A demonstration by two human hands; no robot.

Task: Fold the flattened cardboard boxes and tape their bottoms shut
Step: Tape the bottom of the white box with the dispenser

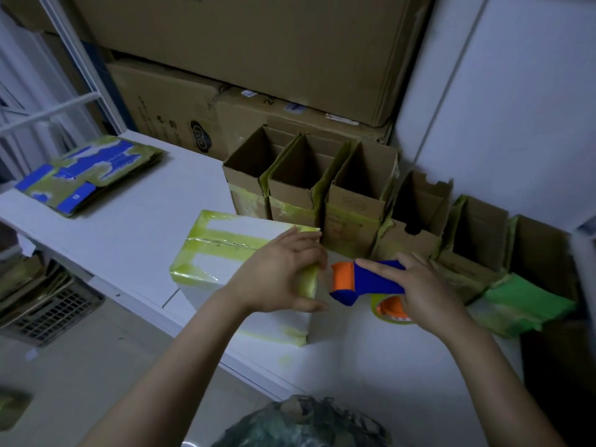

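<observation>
A white box (225,253) stands bottom-up on the white table (129,240), its flaps crossed by yellow-green tape. My left hand (280,272) lies on the box's right top corner, fingers curled over the taped edge and thumb down the side. My right hand (419,285) grips a blue and orange tape dispenser (361,280) just right of that corner, its tape roll (390,309) hanging below the hand. A stack of flattened blue and white boxes (87,175) lies at the table's far left.
Several folded brown boxes (303,185) stand open-topped in a row along the back, reaching to the right edge, one with a green side (525,301). Large cartons (258,59) are stacked behind them. A white wall panel (516,91) is at the right. Floor and a crate (54,314) lie at the left.
</observation>
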